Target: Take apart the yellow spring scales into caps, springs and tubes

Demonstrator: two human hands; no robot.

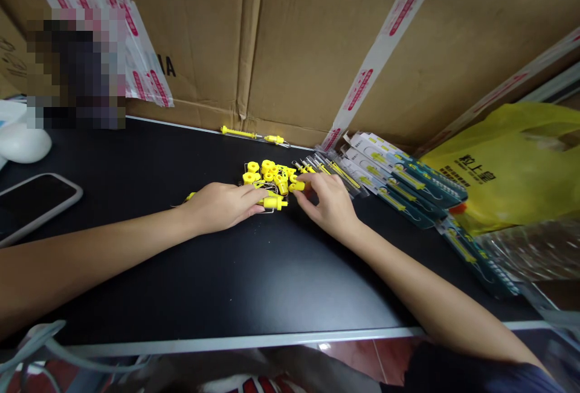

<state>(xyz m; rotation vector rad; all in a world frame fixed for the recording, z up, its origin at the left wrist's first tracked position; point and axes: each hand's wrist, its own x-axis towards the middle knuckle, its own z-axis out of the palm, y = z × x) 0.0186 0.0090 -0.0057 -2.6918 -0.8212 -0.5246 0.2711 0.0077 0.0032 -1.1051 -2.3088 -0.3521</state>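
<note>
My left hand (pixel 222 207) is closed around a yellow plastic tube-like tool (pixel 273 202), whose stepped end sticks out past my fingertips. Most of its length is hidden under the hand. My right hand (pixel 331 204) pinches a small yellow plastic piece (pixel 296 186) between thumb and fingers, just right of the tube's end. Between and behind both hands lies a pile of yellow plastic caps (pixel 268 169), with bent metal wires among them. Several clear tubes with yellow parts (pixel 308 166) lie beside my right fingers.
A finished-looking yellow tool (pixel 254 135) lies at the table's back edge by the cardboard boxes (pixel 308 48). Printed packages (pixel 394 175) are stacked at the right, beside a yellow plastic bag (pixel 507 169). A phone (pixel 36 202) and a white rounded object (pixel 25 142) are at the left.
</note>
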